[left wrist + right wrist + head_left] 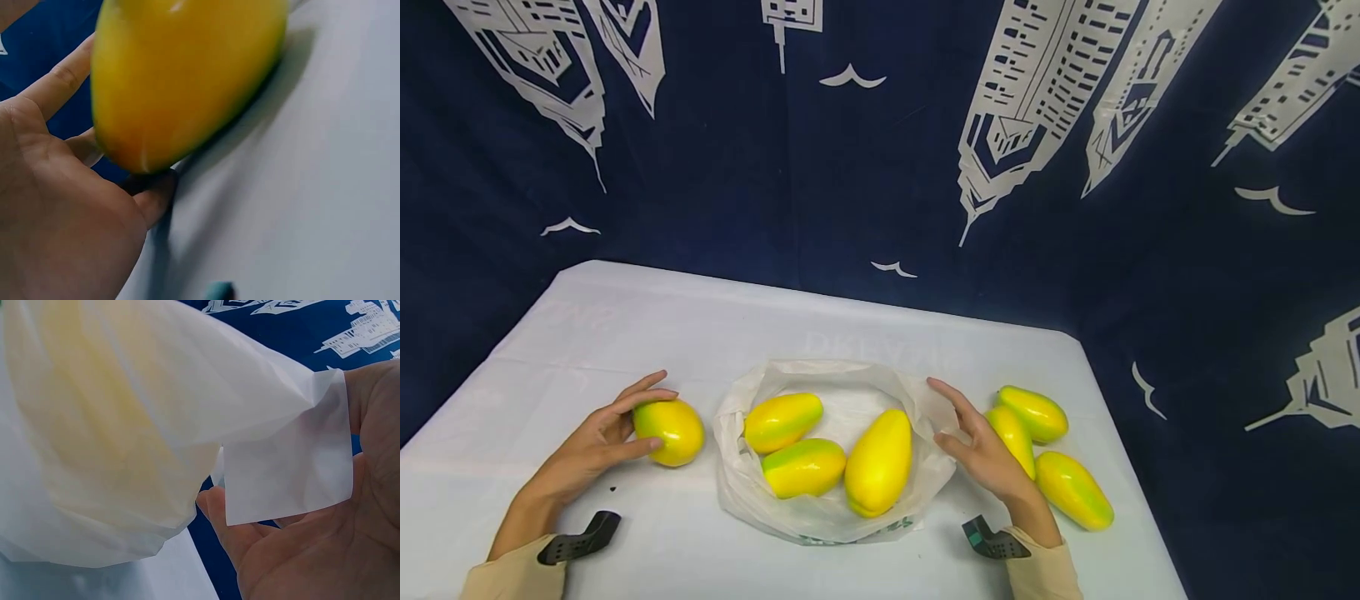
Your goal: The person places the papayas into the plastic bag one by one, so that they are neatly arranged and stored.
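Note:
On the left in the head view, my left hand (597, 433) holds a yellow papaya (679, 437), thumb on its near side and fingers over its far side. The papaya's rounded end (181, 81) fills the upper left wrist view. In the middle lies a white plastic bag (737, 492), its mouth spread wide, with three papayas inside, the largest papaya (880, 467) at the right. My right hand (988, 454) is at the bag's right rim, thumb and fingers apart. In the right wrist view, a loose flap (287, 469) of the bag hangs across these fingers.
Right of my right hand lie three more papayas; the nearest papaya (1073, 490) is close to the table's right edge. All stands on a white-covered table (647, 317). A dark blue cloth (737, 183) with white building prints hangs behind it.

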`<action>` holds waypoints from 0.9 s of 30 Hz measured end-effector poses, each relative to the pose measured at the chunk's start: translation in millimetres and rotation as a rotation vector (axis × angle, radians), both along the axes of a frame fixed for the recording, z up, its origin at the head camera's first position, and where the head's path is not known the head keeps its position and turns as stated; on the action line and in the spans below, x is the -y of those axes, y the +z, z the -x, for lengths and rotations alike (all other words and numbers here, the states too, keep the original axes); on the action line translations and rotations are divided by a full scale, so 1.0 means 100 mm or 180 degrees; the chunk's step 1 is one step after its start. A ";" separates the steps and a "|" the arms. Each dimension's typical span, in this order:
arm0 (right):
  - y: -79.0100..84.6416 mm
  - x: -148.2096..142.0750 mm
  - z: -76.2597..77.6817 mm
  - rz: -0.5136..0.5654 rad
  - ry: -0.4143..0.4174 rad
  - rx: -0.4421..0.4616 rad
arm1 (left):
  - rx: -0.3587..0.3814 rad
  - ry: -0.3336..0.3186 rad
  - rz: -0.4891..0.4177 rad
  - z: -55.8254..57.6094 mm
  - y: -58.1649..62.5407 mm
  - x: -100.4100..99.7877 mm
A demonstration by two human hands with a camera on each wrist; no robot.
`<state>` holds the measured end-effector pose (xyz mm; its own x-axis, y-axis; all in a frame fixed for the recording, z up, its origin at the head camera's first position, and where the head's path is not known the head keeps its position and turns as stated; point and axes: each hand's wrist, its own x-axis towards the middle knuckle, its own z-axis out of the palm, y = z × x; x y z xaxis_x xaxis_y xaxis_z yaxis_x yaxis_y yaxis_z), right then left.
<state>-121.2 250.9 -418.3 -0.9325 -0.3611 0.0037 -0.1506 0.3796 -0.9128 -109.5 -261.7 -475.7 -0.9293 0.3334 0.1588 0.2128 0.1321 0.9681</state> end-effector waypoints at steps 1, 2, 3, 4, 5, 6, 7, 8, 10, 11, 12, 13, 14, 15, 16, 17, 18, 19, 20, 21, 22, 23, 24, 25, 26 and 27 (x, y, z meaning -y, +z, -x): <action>0.00 0.00 0.00 -0.0001 -0.0012 0.0014 | 0.0010 0.0000 0.0017 0.00 0.00 -0.01; 0.01 0.00 0.00 -0.0010 -0.0027 0.0023 | 0.0011 0.0010 0.0040 0.01 -0.01 -0.01; 0.01 0.00 0.00 -0.0016 -0.0040 0.0032 | 0.0011 0.0026 0.0063 0.01 -0.01 -0.02; 0.02 0.00 -0.01 -0.0027 -0.0043 0.0031 | 0.0020 0.0037 0.0079 0.01 -0.01 -0.03; 0.02 0.00 -0.01 -0.0034 -0.0049 0.0034 | 0.0027 0.0049 0.0097 0.01 -0.01 -0.03; 0.02 0.00 -0.01 -0.0037 -0.0053 0.0035 | 0.0037 0.0059 0.0108 0.01 -0.01 -0.03; 0.03 0.00 -0.01 -0.0034 -0.0053 0.0033 | 0.0050 0.0073 0.0121 0.01 -0.01 -0.04; 0.03 0.00 -0.01 -0.0040 -0.0050 0.0025 | 0.0059 0.0086 0.0120 0.01 -0.01 -0.04; 0.03 0.01 -0.01 -0.0040 -0.0042 0.0016 | 0.0078 0.0104 0.0125 0.01 -0.01 -0.04; 0.03 0.01 -0.01 -0.0032 -0.0043 0.0019 | 0.0083 0.0115 0.0129 0.01 -0.01 -0.04; 0.03 0.01 -0.01 -0.0028 -0.0042 0.0022 | 0.0082 0.0127 0.0137 0.01 -0.01 -0.05; 0.03 0.01 -0.01 -0.0023 -0.0044 0.0023 | 0.0083 0.0143 0.0146 0.00 -0.02 -0.05; 0.03 0.01 -0.01 -0.0025 -0.0044 0.0022 | 0.0080 0.0153 0.0156 0.00 -0.02 -0.05; 0.03 0.01 -0.01 -0.0021 -0.0044 0.0024 | 0.0079 0.0163 0.0167 0.00 -0.02 -0.05; 0.03 0.01 -0.01 -0.0026 -0.0048 0.0025 | 0.0077 0.0174 0.0181 0.00 -0.02 -0.05; 0.03 0.01 -0.01 -0.0022 -0.0041 0.0022 | 0.0074 0.0187 0.0191 0.00 -0.01 -0.05; 0.03 0.01 -0.01 -0.0019 -0.0039 0.0015 | 0.0073 0.0192 0.0198 0.00 -0.01 -0.05; 0.03 0.01 -0.01 -0.0014 -0.0037 0.0004 | 0.0075 0.0194 0.0200 0.00 -0.01 -0.05; 0.02 0.01 -0.01 -0.0011 -0.0031 -0.0006 | 0.0074 0.0193 0.0205 0.00 -0.01 -0.05; 0.02 0.01 -0.01 -0.0006 -0.0026 -0.0012 | 0.0075 0.0191 0.0204 -0.01 0.00 -0.05; 0.02 0.01 -0.01 -0.0002 -0.0021 -0.0021 | 0.0075 0.0188 0.0202 -0.01 0.00 -0.05; 0.02 0.01 -0.01 0.0000 -0.0014 -0.0028 | 0.0075 0.0189 0.0205 -0.01 0.00 -0.05; 0.01 0.00 -0.01 -0.0002 -0.0016 -0.0031 | 0.0074 0.0193 0.0210 -0.01 0.00 -0.04; 0.01 0.00 -0.01 -0.0006 -0.0014 -0.0030 | 0.0069 0.0202 0.0215 -0.01 0.00 -0.04; 0.01 0.00 -0.01 -0.0011 -0.0017 -0.0024 | 0.0062 0.0210 0.0220 -0.02 0.00 -0.04; 0.00 0.00 -0.01 -0.0014 -0.0018 -0.0021 | 0.0055 0.0223 0.0229 -0.02 0.00 -0.04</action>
